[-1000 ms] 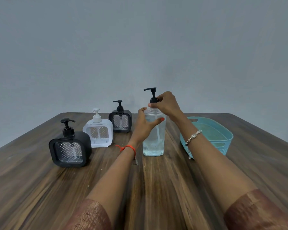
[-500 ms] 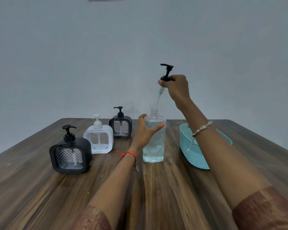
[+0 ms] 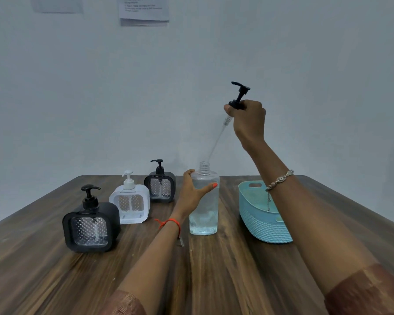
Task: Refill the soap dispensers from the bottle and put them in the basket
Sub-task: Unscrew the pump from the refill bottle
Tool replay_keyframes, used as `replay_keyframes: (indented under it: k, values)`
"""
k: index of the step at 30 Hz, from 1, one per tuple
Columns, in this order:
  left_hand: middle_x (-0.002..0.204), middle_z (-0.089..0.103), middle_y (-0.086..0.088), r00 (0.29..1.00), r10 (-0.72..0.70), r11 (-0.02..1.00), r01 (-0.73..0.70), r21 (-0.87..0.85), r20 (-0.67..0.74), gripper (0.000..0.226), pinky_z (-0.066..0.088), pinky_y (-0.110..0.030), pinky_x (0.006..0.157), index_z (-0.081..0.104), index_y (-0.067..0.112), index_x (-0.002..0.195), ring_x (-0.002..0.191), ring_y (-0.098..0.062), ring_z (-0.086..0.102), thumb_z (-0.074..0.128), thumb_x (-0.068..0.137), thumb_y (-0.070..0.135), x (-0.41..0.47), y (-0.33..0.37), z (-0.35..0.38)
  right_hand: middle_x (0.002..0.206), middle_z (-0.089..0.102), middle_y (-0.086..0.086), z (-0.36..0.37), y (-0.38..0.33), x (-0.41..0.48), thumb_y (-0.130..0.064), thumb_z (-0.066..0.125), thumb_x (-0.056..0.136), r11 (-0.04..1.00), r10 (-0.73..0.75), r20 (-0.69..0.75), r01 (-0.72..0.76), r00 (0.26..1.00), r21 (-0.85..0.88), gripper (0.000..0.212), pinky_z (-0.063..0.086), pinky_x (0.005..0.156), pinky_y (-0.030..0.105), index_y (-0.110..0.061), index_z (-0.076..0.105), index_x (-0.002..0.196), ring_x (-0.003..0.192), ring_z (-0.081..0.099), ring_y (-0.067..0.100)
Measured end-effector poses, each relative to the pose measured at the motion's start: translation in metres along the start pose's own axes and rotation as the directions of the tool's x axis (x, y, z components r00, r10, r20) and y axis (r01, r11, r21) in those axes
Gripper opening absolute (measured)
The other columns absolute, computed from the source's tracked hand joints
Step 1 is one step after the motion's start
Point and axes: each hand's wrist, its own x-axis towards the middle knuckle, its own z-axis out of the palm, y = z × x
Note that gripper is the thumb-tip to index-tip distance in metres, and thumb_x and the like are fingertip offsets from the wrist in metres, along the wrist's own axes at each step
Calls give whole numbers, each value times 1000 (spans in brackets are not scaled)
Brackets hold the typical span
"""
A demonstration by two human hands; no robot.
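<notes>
No wording can be read anywhere: the only print is a few dark lines on a sheet of paper [image 3: 143, 9] on the wall [image 3: 77, 98] at the top edge, too small and blurred to make out.

Seemingly open gap between bottle [image 3: 204, 214] and basket [image 3: 263, 223]

L hand [image 3: 191, 194] fwd & low, wrapped round bottle [image 3: 204, 217]. R hand [image 3: 248, 120] up high, arm extended, pinching pump [image 3: 238, 97].
</notes>
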Motion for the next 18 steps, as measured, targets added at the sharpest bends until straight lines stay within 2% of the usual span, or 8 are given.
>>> replay_keyframes:
  k: [2,5,7,10,12,16,18]
  values:
    - [118,46,5,1000,1,1000,-1,2,4,81,45,-10,67,28,12,136,105,-10,51,77,74,29,0,0,0,60,51,-5,0,-3,-1,-12,65,83,1000,-13,-4,13,1000,-7,12,31,42,6,-1,66,78,52,44,5]
    - [120,45,4,1000,1,1000,-1,-1,4,82,44,-11,72,27,12,136,107,-12,50,77,74,29,0,-1,0,73,59,3,-2,-4,-1,-13,64,83,999,-30,-16,30,999,-24,13,36,55,13,0,67,83,71,53,16]
    - [121,45,3,1000,1,1000,-1,-3,6,82,43,-12,74,27,12,136,108,-12,50,77,74,30,1,-2,0,67,56,-1,-2,-3,-2,-13,64,83,999,-34,-1,34,999,-6,9,32,49,7,-4,66,80,63,50,10]
    - [119,46,4,1000,-4,1000,4,-10,14,81,45,-9,70,28,13,136,104,-9,51,77,74,29,2,-2,0,60,49,-7,-3,-3,-2,-12,64,83,999,-42,-5,42,999,7,9,31,45,7,-6,63,76,55,43,4]
    - [117,46,6,1000,-3,1000,3,-9,15,80,45,-6,66,28,13,135,99,-3,51,77,74,29,1,-2,0,65,54,-4,-4,-4,-2,-13,64,83,999,-53,-14,53,999,3,11,32,50,10,-2,67,83,62,47,9]
    - [115,46,6,1000,-2,1000,2,-9,12,79,45,-1,63,29,13,134,93,1,51,77,74,28,1,-2,0,73,58,-2,-5,-5,-5,-13,64,83,997,-70,-4,70,998,28,15,34,52,6,-1,68,92,68,51,10]
    - [114,46,6,1000,-1,1000,1,-9,8,80,44,0,64,29,12,135,93,1,51,78,73,28,2,-3,0,81,62,1,-8,-5,-6,-15,66,83,996,-80,-7,81,997,44,18,37,61,10,-2,68,96,75,56,11]
